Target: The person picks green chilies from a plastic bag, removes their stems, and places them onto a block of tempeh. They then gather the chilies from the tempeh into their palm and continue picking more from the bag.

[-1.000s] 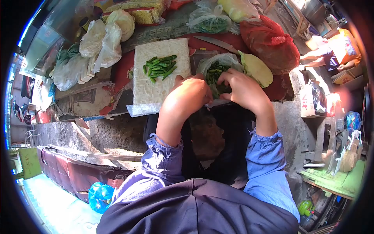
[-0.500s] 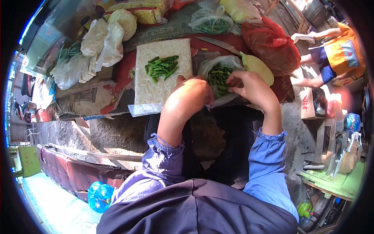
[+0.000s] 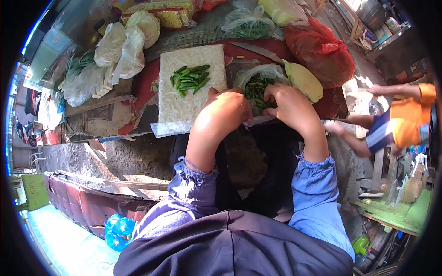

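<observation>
A clear plastic bag (image 3: pixel 271 70) of small green chilies (image 3: pixel 257 88) lies on the table in front of me. My left hand (image 3: pixel 234 106) is closed on the bag's near left edge, its fingertips partly hidden behind the hand. At the bag's mouth, my right hand (image 3: pixel 291 105) is bent over the chilies, thumb and fingers apart; no chili shows between them. Left of the bag, a small heap of green chilies (image 3: pixel 189 79) rests on a flat, pale, plastic-wrapped slab (image 3: pixel 177 108).
A knife (image 3: pixel 255 49) and a pale green vegetable (image 3: pixel 304 83) lie beyond the bag. Behind them sits a red plastic bag (image 3: pixel 320 53). Wrapped cabbage (image 3: pixel 143 28) is at the back left. A person in orange (image 3: pixel 405 119) is at the right.
My right hand has shifted slightly left and lower over the chilies. My left hand stays at the bag's edge. The person in orange has moved nearer, down the right side.
</observation>
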{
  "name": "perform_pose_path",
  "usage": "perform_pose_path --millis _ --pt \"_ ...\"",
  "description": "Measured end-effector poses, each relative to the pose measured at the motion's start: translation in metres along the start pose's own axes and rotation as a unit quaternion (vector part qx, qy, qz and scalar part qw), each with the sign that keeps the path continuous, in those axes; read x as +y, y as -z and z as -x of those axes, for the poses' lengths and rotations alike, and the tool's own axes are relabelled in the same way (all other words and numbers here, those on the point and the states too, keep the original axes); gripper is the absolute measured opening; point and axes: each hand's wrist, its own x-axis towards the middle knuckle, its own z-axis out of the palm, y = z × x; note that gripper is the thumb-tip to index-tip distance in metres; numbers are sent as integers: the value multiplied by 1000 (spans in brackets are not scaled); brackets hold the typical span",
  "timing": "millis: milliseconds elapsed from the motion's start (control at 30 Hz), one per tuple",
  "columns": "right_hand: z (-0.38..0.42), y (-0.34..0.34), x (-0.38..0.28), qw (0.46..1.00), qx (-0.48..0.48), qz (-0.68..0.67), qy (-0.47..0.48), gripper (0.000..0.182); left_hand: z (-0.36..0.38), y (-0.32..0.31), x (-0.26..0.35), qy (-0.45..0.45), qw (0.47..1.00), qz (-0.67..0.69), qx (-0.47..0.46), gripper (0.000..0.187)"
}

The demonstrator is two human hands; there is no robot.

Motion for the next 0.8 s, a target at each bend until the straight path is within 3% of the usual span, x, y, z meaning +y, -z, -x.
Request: perform_pose_path --millis 267,467,700,767,800 --pt "-4 0 2 999 11 42 -8 27 0 -5 -7 -6 1000 16 2 9" --pt "-10 5 12 997 -45 -46 -46 19 0 -3 -5 -3 1000 3 3 10" --pt "-9 17 9 992 35 -119 -31 19 -6 6 -8 -38 999 21 2 16" --pt "-10 20 10 988 45 -142 -35 23 -6 17 -4 -40 985 131 106 22" --pt "-11 20 10 981 29 -181 -60 23 -4 24 -1 -41 986 106 125 29"
